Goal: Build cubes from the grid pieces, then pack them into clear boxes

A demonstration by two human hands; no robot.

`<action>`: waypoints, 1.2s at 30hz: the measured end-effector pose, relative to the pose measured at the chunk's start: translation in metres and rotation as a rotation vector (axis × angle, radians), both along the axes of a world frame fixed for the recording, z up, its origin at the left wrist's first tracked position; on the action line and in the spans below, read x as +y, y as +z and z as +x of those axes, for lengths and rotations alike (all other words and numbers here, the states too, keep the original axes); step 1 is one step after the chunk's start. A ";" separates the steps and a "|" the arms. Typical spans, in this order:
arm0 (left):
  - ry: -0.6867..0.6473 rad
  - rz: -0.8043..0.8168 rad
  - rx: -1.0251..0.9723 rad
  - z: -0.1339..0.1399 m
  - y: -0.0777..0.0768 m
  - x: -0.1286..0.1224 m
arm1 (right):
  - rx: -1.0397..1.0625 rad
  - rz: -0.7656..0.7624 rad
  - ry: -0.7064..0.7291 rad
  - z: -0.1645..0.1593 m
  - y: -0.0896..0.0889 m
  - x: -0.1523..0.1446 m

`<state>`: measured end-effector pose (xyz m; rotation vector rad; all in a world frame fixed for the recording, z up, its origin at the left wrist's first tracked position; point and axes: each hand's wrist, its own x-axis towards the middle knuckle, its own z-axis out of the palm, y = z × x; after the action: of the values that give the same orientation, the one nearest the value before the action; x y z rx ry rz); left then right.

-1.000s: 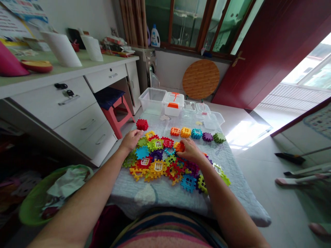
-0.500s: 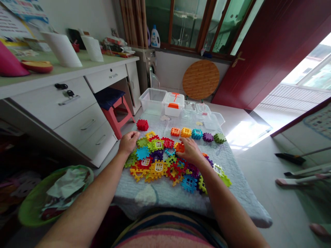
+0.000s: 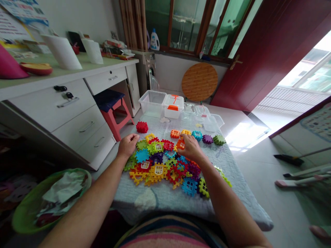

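My right hand (image 3: pixel 191 147) grips an orange square building piece (image 3: pixel 181 144) with a window lattice, at the back of a mixed pile. My left hand (image 3: pixel 128 145) rests by the pile's left edge, fingers curled together, with nothing visible in them. Between the hands lie toothed plastic pieces, among them a plain blue square (image 3: pixel 142 155), a yellow square with a white window (image 3: pixel 158 171) and a red gear-like piece (image 3: pixel 175 175). Behind the pile are sorted groups: red (image 3: pixel 142 127), orange (image 3: pixel 175 133), yellow (image 3: pixel 186 132), blue (image 3: pixel 197 135), purple (image 3: pixel 207 139) and green (image 3: pixel 219 140).
A cloth-covered table (image 3: pixel 147 199) bears everything. Along its far edge stand an open clear bin (image 3: pixel 152 103), a lidded box with orange latches (image 3: pixel 173 107) and clear lids or trays (image 3: pixel 216 121). A red stool (image 3: pixel 113 113) and a green basket (image 3: pixel 26 213) are at left.
My right hand has moved slightly away from me with the orange piece, which has tilted up to show its lattice. My left hand has stayed nearly still. The view has shifted a little.
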<state>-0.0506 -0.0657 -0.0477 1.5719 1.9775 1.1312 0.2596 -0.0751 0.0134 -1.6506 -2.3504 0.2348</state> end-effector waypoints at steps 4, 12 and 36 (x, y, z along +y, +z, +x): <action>-0.005 -0.007 0.004 0.000 0.001 0.000 | -0.031 0.038 0.017 -0.004 0.012 0.043; -0.018 0.008 0.020 0.001 0.002 -0.001 | -0.186 -0.062 0.074 -0.022 0.003 0.099; -0.015 0.007 0.018 0.001 0.000 -0.002 | -0.034 -0.100 0.084 -0.014 0.009 0.096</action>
<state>-0.0495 -0.0672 -0.0472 1.6034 1.9724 1.1229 0.2452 0.0208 0.0221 -1.6131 -2.4731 0.3484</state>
